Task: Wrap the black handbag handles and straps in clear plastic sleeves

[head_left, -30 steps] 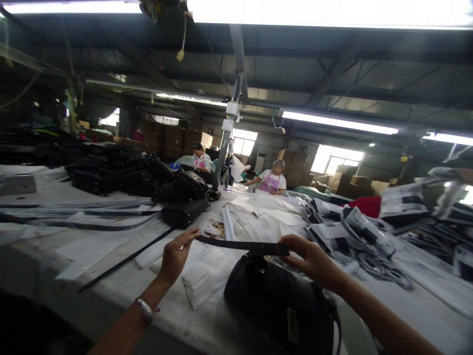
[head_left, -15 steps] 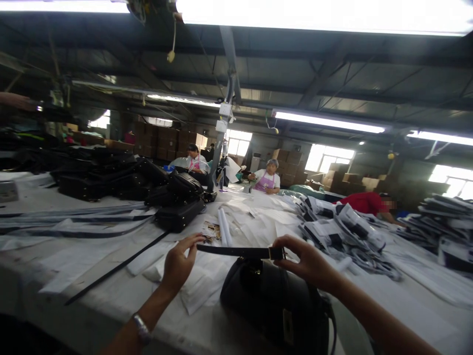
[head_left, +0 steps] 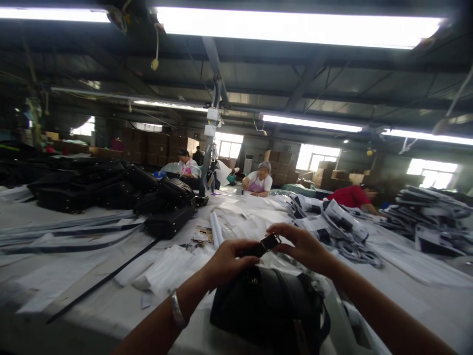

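A black strap point(head_left: 270, 241) with a metal buckle is held up above a black handbag point(head_left: 266, 305). My left hand point(head_left: 232, 259) is closed on the strap, thumb along its near side, just left of the buckle. At the buckle end, my right hand point(head_left: 299, 244) pinches the strap between thumb and fingers. The handbag sits on the table near its front edge, directly below both hands. Whether the strap joins the handbag I cannot tell; my left hand hides part of it.
Black bags point(head_left: 168, 222) lie piled at the left, with long dark strips point(head_left: 103, 281) in front. White paper point(head_left: 162, 268) covers much of the table. Wrapped pieces point(head_left: 343, 227) and a stack point(head_left: 436, 212) lie at right. Three co-workers, one in a red shirt point(head_left: 347, 197), are farther back.
My left hand has moved right along the strap, close to the buckle and my right hand. The buckle end now tilts upward, and the whole view has shifted slightly.
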### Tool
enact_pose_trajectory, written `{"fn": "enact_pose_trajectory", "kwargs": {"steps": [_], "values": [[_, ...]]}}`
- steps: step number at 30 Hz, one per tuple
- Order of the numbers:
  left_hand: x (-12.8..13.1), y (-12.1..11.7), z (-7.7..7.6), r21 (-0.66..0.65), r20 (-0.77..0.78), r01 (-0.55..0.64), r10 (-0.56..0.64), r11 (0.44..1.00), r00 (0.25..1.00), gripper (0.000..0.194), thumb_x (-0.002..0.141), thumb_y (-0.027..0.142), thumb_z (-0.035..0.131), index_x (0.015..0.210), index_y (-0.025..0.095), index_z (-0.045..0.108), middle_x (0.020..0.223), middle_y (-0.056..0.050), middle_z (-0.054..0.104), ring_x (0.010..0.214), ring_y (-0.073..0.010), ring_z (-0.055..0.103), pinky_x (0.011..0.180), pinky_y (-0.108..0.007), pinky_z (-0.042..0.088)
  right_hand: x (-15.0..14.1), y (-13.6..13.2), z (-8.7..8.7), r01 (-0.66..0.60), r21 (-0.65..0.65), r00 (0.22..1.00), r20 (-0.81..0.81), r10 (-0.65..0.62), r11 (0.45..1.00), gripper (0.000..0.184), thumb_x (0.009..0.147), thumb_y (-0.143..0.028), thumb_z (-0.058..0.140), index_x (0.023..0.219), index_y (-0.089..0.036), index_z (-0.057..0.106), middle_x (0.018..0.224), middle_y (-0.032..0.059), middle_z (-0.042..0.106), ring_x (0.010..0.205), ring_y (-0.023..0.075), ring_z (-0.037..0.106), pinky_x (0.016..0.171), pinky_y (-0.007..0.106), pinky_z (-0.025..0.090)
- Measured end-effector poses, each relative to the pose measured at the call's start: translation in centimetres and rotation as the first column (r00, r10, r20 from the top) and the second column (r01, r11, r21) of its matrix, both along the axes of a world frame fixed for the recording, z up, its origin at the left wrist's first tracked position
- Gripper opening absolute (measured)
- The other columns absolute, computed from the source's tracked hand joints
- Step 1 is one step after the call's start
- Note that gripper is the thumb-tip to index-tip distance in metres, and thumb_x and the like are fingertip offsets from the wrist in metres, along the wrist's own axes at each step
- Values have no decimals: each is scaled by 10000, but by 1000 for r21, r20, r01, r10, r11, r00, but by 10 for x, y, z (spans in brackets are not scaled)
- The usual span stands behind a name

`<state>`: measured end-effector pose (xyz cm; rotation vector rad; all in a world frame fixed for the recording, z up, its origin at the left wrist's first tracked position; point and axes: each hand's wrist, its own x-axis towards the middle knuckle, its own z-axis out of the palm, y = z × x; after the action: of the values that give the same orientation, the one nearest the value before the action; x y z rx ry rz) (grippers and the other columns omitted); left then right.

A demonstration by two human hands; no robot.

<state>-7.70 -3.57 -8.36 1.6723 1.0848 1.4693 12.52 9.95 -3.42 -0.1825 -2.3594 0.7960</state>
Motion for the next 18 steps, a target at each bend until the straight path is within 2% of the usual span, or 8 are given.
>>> {"fn": "enact_pose_trajectory", "kwargs": {"steps": [4,6,9,13,15,18], "values": [[14,-12,8,-50,160,173,-163,984,974,542,792,218,739,1323,209,633,1183,-85,732,1130,-296,646,977,-386,470,7,4,16,-103,-134,994,-48,97,986,369,790,-311,797,1132,-235,683,1128,76,707,1105,255,653,1022,409,492],[18,-17,7,-71,202,209,-191,975,960,555,817,244,730,1355,204,601,1143,-96,742,1076,-273,665,960,-388,472,8,2,19,-131,-164,991,-39,127,978,354,784,-321,801,1106,-222,696,1112,86,711,1103,262,652,1013,417,495],[19,-21,-3,-146,275,177,-132,973,952,454,857,326,699,1286,185,650,1066,-99,751,970,-238,686,923,-384,484,9,-1,13,-149,-186,988,17,155,971,319,799,-325,786,1090,-223,702,1087,75,715,1082,255,653,997,412,499],[15,-27,-16,-232,339,77,7,970,941,314,827,388,727,1024,144,735,975,-83,745,876,-198,679,881,-353,493,10,-7,-1,-124,-189,986,86,142,974,314,800,-327,785,1087,-226,704,1094,71,719,1077,262,652,999,411,495],[13,-32,-19,-234,345,56,29,971,938,289,821,398,731,946,137,735,950,-76,742,872,-188,673,891,-344,486,9,-10,-5,-107,-185,986,109,129,977,314,794,-333,791,1079,-226,710,1099,74,723,1072,265,656,997,410,500],[8,-39,-20,-230,331,54,27,972,943,289,826,394,724,949,133,738,948,-78,741,889,-185,669,912,-337,476,6,-14,-8,-84,-186,988,113,107,979,318,794,-347,791,1078,-225,714,1085,77,728,1056,262,665,992,408,508]]}}
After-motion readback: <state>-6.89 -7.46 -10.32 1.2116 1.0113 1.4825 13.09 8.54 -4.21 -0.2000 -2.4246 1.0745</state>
